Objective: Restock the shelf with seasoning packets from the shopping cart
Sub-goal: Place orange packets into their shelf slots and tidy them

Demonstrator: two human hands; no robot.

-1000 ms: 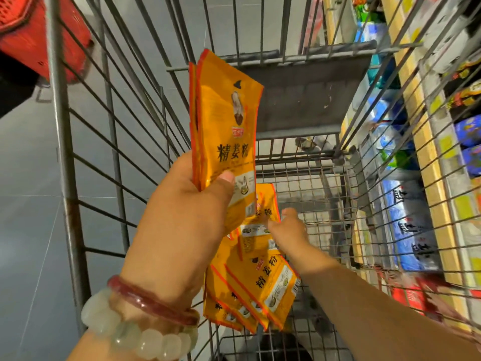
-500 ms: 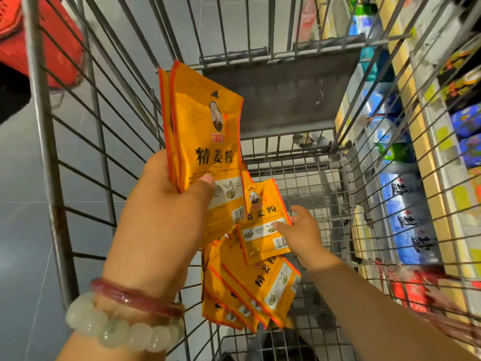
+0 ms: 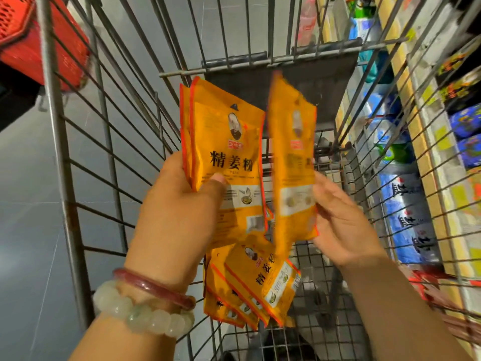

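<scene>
The left hand [image 3: 179, 204] grips a small stack of flat orange foil seasoning packets [image 3: 226, 162] upright, thumb across the front. The right hand [image 3: 341, 217] pinches one blurred orange packet [image 3: 294, 162] by its lower edge, above the loose orange packets [image 3: 255, 285] in the wire shopping cart [image 3: 109, 131]. They look light, thin, floppy and slick, so gripping low across the flat faces should keep them from fanning out.

Left hand [image 3: 179, 204] gripping, right hand [image 3: 338, 220] pinching; both raised.

The seasoning packets [image 3: 229, 157] are showing orange-yellow fronts with red edges and black characters. The shopping cart [image 3: 65, 157] is showing grey wire. The bracelets [image 3: 145, 308] are showing pale green beads and dark red.
</scene>
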